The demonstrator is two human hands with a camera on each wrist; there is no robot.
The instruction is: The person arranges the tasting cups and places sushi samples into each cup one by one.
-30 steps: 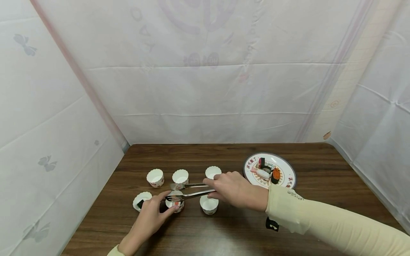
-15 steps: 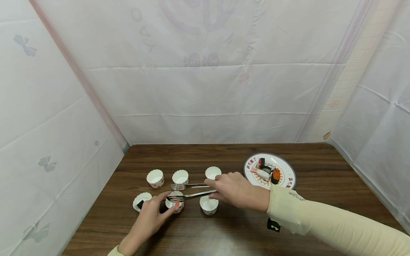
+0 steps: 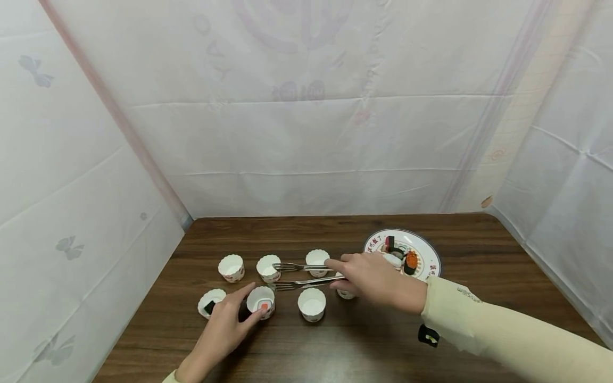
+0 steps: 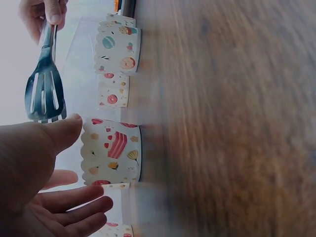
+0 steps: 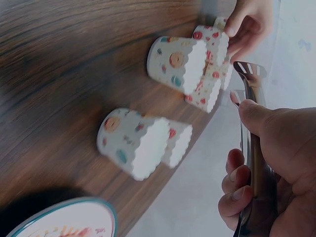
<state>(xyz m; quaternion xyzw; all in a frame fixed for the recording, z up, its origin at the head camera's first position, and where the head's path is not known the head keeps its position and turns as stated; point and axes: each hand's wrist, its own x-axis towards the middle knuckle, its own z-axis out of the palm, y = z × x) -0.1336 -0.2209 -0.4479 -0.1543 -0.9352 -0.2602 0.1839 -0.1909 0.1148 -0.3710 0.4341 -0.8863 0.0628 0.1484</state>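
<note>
My left hand point(image 3: 225, 324) holds a white paper cup point(image 3: 261, 296), with thumb and index finger at its rim. Inside that cup lies an orange-and-white toy sushi piece point(image 3: 263, 305). Metal tongs point(image 3: 306, 267) are gripped in my right hand point(image 3: 371, 279). Their slotted ends stand apart with nothing between them, to the right of the held cup and over the gap between the cups. In the left wrist view, a cake-print cup point(image 4: 113, 150) is beside my thumb and fingers. The right wrist view shows my fingers point(image 5: 234, 197) curled about the tongs' handle.
Several paper cups stand around, including one at the back left point(image 3: 231, 267) and one front middle point(image 3: 312, 306). Left of my hand, another cup point(image 3: 203, 298) contains a black piece. A patterned plate point(image 3: 431, 258) with several toy sushi pieces stands at the back right.
My right hand has moved the tongs to the right, off the held cup, and their ends are farther apart. The sushi piece stays in the cup. My left hand keeps its place.
</note>
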